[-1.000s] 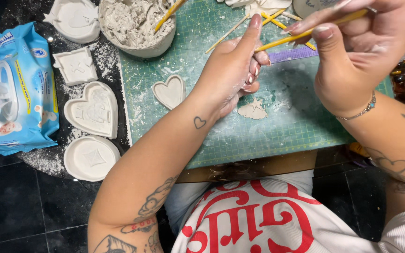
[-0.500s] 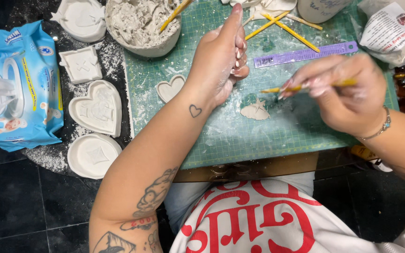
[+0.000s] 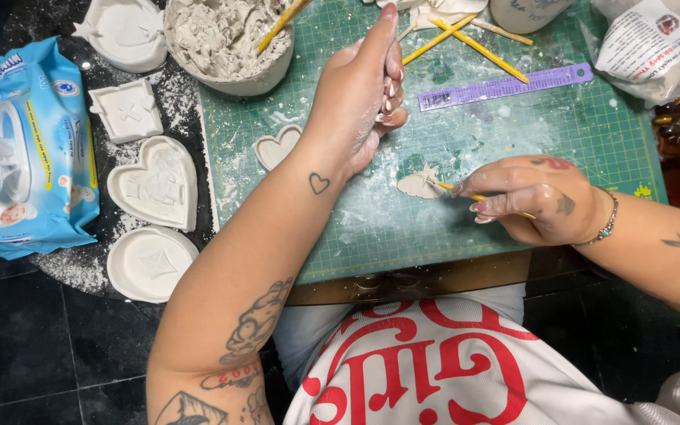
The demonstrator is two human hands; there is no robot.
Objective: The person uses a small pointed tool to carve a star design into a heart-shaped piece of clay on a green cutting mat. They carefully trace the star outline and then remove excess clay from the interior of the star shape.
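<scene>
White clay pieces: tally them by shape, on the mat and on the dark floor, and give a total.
Heart pieces: 2, the large heart on the floor and the small heart on the green mat
Square piece: 1
Round piece: 1
Small flat piece at the right hand tool tip: 1
Total: 5

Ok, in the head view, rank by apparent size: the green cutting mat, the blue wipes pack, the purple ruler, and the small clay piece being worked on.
1. Green cutting mat
2. Blue wipes pack, partly cut off at the frame edge
3. Purple ruler
4. Small clay piece, touched by the yellow stick in the right hand
</scene>
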